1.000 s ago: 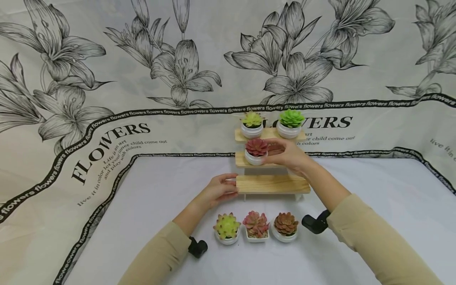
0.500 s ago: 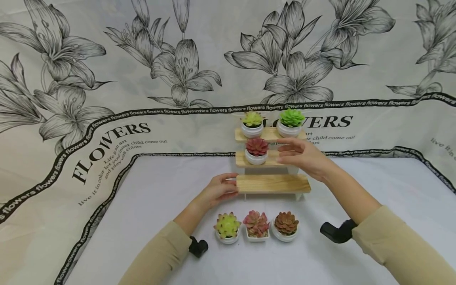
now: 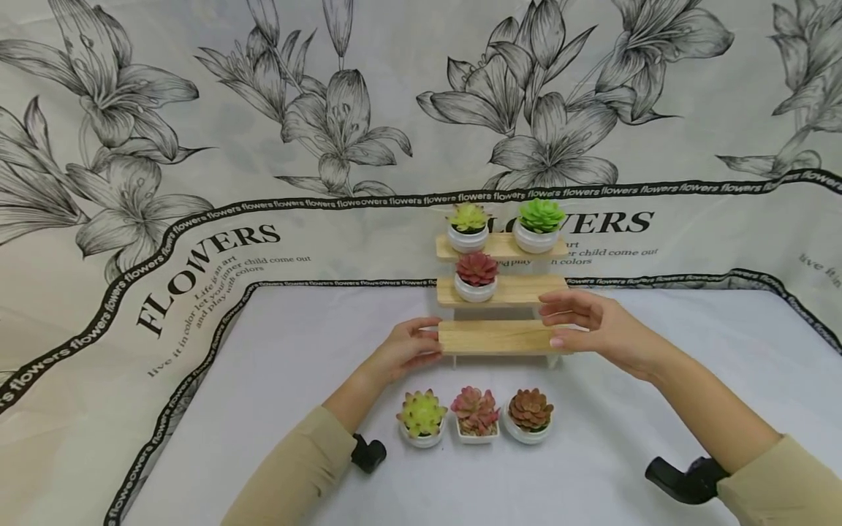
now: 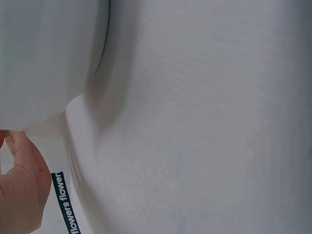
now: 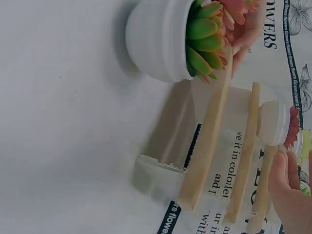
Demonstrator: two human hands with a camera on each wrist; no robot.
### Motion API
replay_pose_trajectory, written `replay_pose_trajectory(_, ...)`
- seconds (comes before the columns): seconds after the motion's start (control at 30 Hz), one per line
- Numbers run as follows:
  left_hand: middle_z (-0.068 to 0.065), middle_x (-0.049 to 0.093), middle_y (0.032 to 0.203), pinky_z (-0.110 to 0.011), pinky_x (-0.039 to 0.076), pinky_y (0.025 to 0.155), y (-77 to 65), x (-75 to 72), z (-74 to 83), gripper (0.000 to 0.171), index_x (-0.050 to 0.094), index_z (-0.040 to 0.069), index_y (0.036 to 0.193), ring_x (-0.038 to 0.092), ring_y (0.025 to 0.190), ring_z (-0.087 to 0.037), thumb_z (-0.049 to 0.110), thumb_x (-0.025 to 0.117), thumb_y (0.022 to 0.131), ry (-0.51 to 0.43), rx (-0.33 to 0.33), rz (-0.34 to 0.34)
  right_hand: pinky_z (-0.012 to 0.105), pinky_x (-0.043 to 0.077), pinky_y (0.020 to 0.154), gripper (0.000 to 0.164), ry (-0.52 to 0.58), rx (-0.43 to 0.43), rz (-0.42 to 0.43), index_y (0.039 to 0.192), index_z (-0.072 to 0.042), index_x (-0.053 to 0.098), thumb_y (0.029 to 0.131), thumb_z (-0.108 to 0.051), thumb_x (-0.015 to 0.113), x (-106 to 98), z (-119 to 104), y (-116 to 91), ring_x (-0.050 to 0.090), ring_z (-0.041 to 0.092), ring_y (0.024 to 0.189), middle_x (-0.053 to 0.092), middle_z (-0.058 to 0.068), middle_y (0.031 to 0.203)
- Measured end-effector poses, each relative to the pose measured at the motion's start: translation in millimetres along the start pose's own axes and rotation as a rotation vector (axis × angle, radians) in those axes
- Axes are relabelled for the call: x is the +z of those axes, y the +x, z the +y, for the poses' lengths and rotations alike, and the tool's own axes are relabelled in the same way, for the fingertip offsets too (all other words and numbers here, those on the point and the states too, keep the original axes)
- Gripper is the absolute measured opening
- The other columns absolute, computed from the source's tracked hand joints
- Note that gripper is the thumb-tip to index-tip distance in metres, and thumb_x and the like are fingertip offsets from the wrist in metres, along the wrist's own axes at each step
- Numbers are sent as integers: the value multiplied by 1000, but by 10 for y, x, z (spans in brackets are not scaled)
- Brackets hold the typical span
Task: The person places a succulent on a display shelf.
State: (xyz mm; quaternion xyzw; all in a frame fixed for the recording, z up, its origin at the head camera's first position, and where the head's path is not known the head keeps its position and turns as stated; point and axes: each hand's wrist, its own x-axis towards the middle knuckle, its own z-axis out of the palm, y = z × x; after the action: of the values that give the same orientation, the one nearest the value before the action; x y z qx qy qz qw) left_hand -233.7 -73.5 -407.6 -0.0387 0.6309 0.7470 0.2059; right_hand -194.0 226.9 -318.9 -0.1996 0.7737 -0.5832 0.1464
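Note:
My left hand holds the left end of the lowest board of a three-tier wooden display stand, fingers above and thumb below. My right hand holds nothing. Its fingers are loosely bent near the right end of the stand's lower boards. A dark red succulent in a round white pot stands on the left of the middle board. Along the top board are a yellow-green succulent and a bright green succulent. The left wrist view shows the left hand partly hidden by a large pale curved surface.
In front of the stand, three potted succulents form a row on the white cloth: a spiky yellow-green one, a pink one in a square pot, and a brown one. A flower-printed cloth hangs behind.
My right hand has let go of the dark red succulent's pot on the middle board and drawn back to the right and toward me. My left hand stays on the stand.

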Motion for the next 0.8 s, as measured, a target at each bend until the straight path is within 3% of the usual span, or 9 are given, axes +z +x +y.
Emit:
replay_pose_trajectory(0.1, -12, 54, 101, -32, 55, 82, -3, -10, 8, 51, 47, -2, 132, 58, 81, -16, -14, 54, 83, 3, 4, -1, 26, 51, 86, 50, 9, -6, -30, 130, -6, 46, 85, -2, 64, 23, 68, -105, 52, 15, 110, 53, 7, 121)
replay_pose_trajectory(0.33, -12, 55, 100, -32, 55, 82, -2, -31, -1, 50, 47, -2, 132, 58, 82, -16, -14, 54, 84, 12, 4, -7, 23, 47, 93, 61, 27, -57, -156, 135, 10, 34, 83, 4, 64, 104, 327, -278, 51, 10, 112, 50, 4, 127)
replay_pose_trajectory(0.4, -12, 55, 100, -32, 55, 82, -3, -31, 0, 50, 47, -2, 132, 58, 82, -17, -14, 54, 84, 12, 6, -11, 22, 46, 94, 61, 24, -63, -193, 136, 9, 34, 82, 5, 64, 138, 406, -315, 50, 10, 113, 49, 5, 128)
replay_pose_trajectory(0.63, -12, 55, 100, -32, 55, 81, 11, -16, 1, 50, 47, -2, 132, 58, 83, -17, -13, 54, 84, 18, 13, -12, 21, 45, 94, 62, 24, -19, -221, 136, 7, 34, 83, 2, 65, 246, 581, -390, 48, 19, 114, 36, 32, 130)
replay_pose_trajectory(0.8, -11, 54, 99, -33, 55, 82, 14, -11, 9, 50, 47, -2, 132, 57, 82, -17, -13, 54, 84, 20, 21, -16, 23, 46, 94, 66, 68, -3, -231, 136, 10, 32, 81, 1, 67, 308, 674, -391, 50, 12, 110, 41, 26, 128)
